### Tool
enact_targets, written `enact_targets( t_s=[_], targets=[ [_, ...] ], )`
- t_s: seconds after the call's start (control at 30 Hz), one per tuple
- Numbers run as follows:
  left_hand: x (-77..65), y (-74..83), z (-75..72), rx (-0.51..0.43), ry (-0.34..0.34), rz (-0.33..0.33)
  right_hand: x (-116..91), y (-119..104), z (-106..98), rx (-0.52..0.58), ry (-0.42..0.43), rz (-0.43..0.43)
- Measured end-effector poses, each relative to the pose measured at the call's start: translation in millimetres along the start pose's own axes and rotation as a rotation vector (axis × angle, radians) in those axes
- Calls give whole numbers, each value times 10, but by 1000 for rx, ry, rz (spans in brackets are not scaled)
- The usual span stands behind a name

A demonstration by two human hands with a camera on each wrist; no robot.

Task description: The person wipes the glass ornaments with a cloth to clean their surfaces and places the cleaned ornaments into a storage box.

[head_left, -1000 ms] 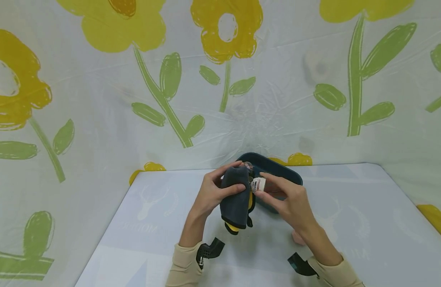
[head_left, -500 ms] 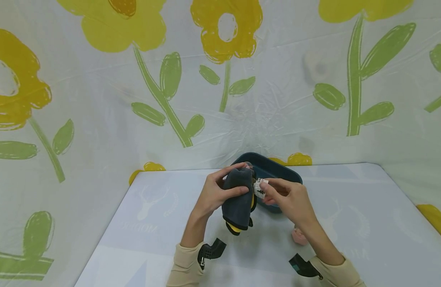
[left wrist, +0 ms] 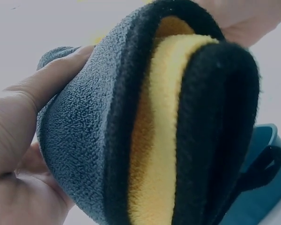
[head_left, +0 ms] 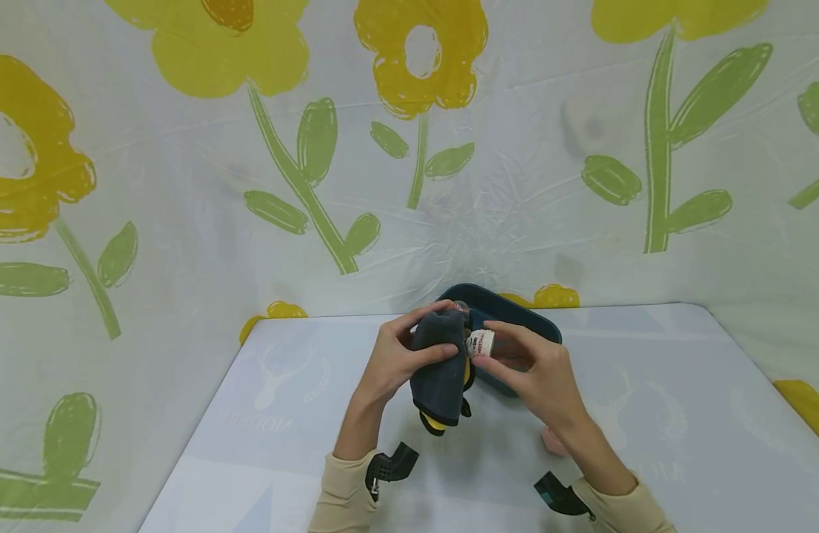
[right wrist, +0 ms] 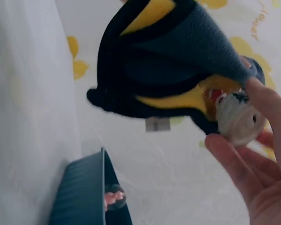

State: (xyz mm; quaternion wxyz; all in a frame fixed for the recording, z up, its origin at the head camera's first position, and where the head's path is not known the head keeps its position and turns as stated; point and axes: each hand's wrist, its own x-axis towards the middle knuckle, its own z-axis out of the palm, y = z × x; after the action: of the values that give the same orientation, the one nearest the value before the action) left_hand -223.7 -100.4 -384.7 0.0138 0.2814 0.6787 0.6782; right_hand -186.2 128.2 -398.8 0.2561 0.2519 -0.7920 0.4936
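Note:
A folded microfibre cloth (head_left: pixel 438 377), dark grey outside and yellow inside with black edging, is held up in my left hand (head_left: pixel 395 357). The thumb lies across its grey side. My right hand (head_left: pixel 544 374) pinches a small snow globe (head_left: pixel 480 343) by its white base, which bears printed lettering. In the right wrist view, the snow globe's base (right wrist: pixel 242 119) sticks out of the cloth's fold (right wrist: pixel 187 51). Its other end, with a bit of red showing, is mostly hidden in the yellow lining. The left wrist view shows the cloth's layered open end (left wrist: pixel 164 122).
Behind the hands stands a dark blue tray (head_left: pixel 531 321), set at an angle near the table's far edge. A clear ball with a pink figure (right wrist: pixel 114 198) is inside it. A pink object (head_left: pixel 554 442) sits on the white table (head_left: pixel 249 459), partly behind the right forearm.
The snow globe's base has turned in the right fingers, against the cloth. The right fingers curled and shifted right, then came back and straightened. The left hand keeps its hold, with only slight movement.

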Motion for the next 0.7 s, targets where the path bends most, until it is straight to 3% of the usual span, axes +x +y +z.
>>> enact_targets(
  t_s=[0.2,0.4,0.57,0.7],
  targets=[
    [-2,13,-28,-32,16,2,29,2,6,-38,0,-282],
    [2,11,-35,-59,12,0,50,10,1,-157,15,-468],
    [-4,11,-35,-63,16,-4,66,23,9,-196,26,-531],
    [-11,16,-36,-52,17,-4,59,28,8,-172,26,-504]
  ],
)
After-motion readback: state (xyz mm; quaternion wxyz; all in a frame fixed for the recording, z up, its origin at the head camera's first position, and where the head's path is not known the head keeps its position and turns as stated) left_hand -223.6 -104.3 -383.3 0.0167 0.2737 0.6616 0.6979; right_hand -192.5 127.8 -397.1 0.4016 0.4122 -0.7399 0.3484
